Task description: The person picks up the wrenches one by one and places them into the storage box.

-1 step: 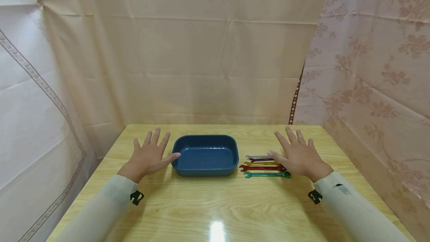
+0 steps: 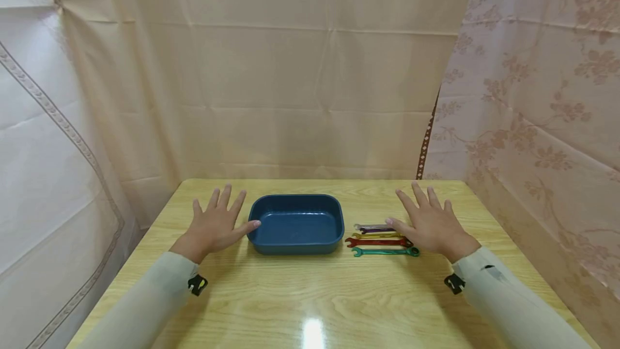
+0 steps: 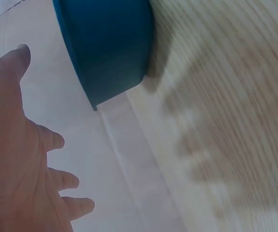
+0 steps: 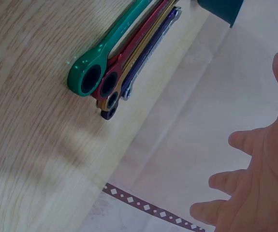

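Note:
A dark blue rectangular bin [image 2: 295, 246] stands on the wooden table. To its left, my left hand [image 2: 213, 229] is held above the table with fingers spread; the thumb overlaps the bin's rim in the head view. In the left wrist view the thumb is apart from the bin [image 3: 105, 48]. Several combination wrenches lie side by side right of the bin: a green wrench [image 2: 385, 252], a red wrench [image 2: 373, 242], a gold one [image 4: 134, 63], a purple one and a silver one. My right hand [image 2: 433, 229] hovers with spread fingers, its thumb over their right ends, holding nothing.
Pale curtains [image 2: 300, 96] hang behind the table [image 2: 271, 295] and along both sides. The green wrench lies closest to me, the silver one farthest. A black clip-like piece [image 2: 197, 285] shows at each wrist.

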Available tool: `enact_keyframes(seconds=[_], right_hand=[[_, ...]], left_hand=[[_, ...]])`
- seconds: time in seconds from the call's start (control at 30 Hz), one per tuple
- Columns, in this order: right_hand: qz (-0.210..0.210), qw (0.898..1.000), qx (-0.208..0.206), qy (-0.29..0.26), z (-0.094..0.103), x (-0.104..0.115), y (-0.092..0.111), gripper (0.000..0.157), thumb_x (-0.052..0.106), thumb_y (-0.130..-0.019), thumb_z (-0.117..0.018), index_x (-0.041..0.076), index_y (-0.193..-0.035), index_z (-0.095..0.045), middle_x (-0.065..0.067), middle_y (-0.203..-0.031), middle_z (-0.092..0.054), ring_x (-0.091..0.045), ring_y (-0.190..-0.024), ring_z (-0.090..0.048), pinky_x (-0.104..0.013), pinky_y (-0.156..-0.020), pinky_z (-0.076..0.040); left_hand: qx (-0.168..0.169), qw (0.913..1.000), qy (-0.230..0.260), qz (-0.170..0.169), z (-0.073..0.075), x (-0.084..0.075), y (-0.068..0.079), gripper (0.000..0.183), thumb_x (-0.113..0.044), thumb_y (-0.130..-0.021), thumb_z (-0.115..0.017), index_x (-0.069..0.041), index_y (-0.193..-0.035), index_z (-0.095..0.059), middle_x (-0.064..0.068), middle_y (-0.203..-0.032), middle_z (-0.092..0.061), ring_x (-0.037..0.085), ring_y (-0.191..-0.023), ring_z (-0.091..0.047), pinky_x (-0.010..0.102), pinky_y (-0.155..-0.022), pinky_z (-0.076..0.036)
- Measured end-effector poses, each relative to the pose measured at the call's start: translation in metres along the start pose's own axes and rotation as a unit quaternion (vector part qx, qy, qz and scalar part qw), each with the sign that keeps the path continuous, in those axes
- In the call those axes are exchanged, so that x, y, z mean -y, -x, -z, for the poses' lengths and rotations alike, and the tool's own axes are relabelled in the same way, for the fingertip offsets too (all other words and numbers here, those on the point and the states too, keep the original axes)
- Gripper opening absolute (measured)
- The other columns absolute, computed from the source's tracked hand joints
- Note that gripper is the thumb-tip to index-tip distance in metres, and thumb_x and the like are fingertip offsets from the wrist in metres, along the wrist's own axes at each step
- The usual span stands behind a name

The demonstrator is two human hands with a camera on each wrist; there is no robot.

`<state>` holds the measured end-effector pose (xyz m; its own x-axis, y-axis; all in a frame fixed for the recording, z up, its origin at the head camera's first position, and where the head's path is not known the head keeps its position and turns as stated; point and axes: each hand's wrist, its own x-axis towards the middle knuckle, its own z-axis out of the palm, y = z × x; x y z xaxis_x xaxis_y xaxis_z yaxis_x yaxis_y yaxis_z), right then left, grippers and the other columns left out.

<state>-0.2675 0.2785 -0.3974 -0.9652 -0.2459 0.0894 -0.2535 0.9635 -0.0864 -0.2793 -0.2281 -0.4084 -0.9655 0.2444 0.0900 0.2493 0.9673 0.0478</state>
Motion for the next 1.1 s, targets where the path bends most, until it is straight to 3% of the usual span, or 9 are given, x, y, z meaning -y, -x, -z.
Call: enact_keyframes(seconds=[0.2, 0.37, 0.43, 0.6, 0.73, 0.83, 1.0, 1.1], right_hand=[[-0.001, 1.000, 0.000, -0.017, -0.003, -0.001, 0.000, 0.092, 0.081, -0.097, -0.033, 0.024, -0.167, -0.019, -0.026, -0.171, -0.005, -0.062, -0.152, -0.007, -0.087, -0.106, -0.007], [-0.012, 0.999, 0.007, -0.035, -0.008, -0.004, -0.004, 0.093, 0.082, -0.097, -0.031, 0.023, -0.167, -0.016, -0.026, -0.172, -0.003, -0.061, -0.152, -0.005, -0.087, -0.106, -0.004], [-0.017, 0.999, 0.010, -0.044, -0.010, -0.005, -0.005, 0.094, 0.082, -0.097, -0.030, 0.022, -0.168, -0.015, -0.026, -0.172, -0.002, -0.061, -0.152, -0.005, -0.087, -0.106, -0.005], [-0.025, 0.997, 0.013, -0.078, -0.015, -0.005, -0.006, 0.095, 0.082, -0.097, -0.032, 0.020, -0.167, -0.016, -0.026, -0.172, 0.000, -0.060, -0.153, -0.003, -0.087, -0.106, -0.005], [-0.032, 0.995, 0.014, -0.097, -0.019, -0.005, -0.007, 0.096, 0.082, -0.096, -0.032, 0.019, -0.167, -0.017, -0.026, -0.172, 0.000, -0.059, -0.153, -0.003, -0.086, -0.106, -0.004], [-0.034, 0.993, 0.014, -0.108, -0.022, -0.006, -0.006, 0.096, 0.081, -0.097, -0.032, 0.018, -0.167, -0.017, -0.027, -0.171, -0.001, -0.059, -0.153, -0.004, -0.086, -0.106, -0.005], [-0.037, 0.990, 0.008, -0.136, -0.024, -0.008, -0.006, 0.093, 0.078, -0.099, -0.032, 0.016, -0.167, -0.015, -0.029, -0.171, -0.002, -0.062, -0.150, -0.012, -0.085, -0.107, -0.013], [-0.041, 0.987, 0.011, -0.156, -0.024, -0.009, -0.006, 0.092, 0.076, -0.100, -0.032, 0.016, -0.167, -0.013, -0.029, -0.170, -0.001, -0.064, -0.149, -0.014, -0.084, -0.107, -0.017]], left_hand=[[-0.005, 0.9999, 0.006, -0.008, -0.005, -0.002, -0.001, 0.101, -0.084, -0.094, -0.033, -0.015, -0.166, -0.021, 0.025, -0.171, -0.013, 0.052, -0.155, -0.016, 0.083, -0.111, -0.009], [-0.003, 0.9968, 0.077, -0.019, -0.014, -0.006, -0.006, 0.098, -0.074, -0.100, -0.037, -0.003, -0.165, -0.017, 0.028, -0.168, -0.022, 0.050, -0.150, -0.031, 0.071, -0.115, -0.027], [0.008, 0.9928, 0.118, -0.013, -0.018, -0.007, -0.008, 0.098, -0.071, -0.102, -0.039, 0.001, -0.164, -0.014, 0.030, -0.166, -0.024, 0.051, -0.148, -0.034, 0.067, -0.114, -0.033], [0.031, 0.9794, 0.199, 0.016, -0.026, -0.008, -0.013, 0.096, -0.066, -0.105, -0.039, 0.004, -0.163, -0.010, 0.031, -0.163, -0.029, 0.048, -0.148, -0.037, 0.064, -0.115, -0.034], [0.028, 0.9724, 0.228, 0.039, -0.031, -0.008, -0.016, 0.087, -0.060, -0.107, -0.041, 0.006, -0.160, -0.022, 0.028, -0.148, -0.052, 0.042, -0.132, -0.057, 0.060, -0.107, -0.045], [0.038, 0.9659, 0.249, 0.062, -0.034, -0.008, -0.017, 0.082, -0.058, -0.107, -0.042, 0.005, -0.158, -0.031, 0.025, -0.138, -0.062, 0.037, -0.122, -0.064, 0.056, -0.100, -0.051], [0.058, 0.9534, 0.279, 0.099, -0.039, -0.010, -0.017, 0.076, -0.058, -0.107, -0.039, 0.000, -0.156, -0.038, 0.026, -0.143, -0.059, 0.040, -0.129, -0.060, 0.058, -0.104, -0.048], [0.073, 0.9452, 0.301, 0.102, -0.041, -0.011, -0.016, 0.077, -0.059, -0.108, -0.037, 0.001, -0.156, -0.038, 0.028, -0.150, -0.052, 0.043, -0.135, -0.055, 0.061, -0.108, -0.044]])
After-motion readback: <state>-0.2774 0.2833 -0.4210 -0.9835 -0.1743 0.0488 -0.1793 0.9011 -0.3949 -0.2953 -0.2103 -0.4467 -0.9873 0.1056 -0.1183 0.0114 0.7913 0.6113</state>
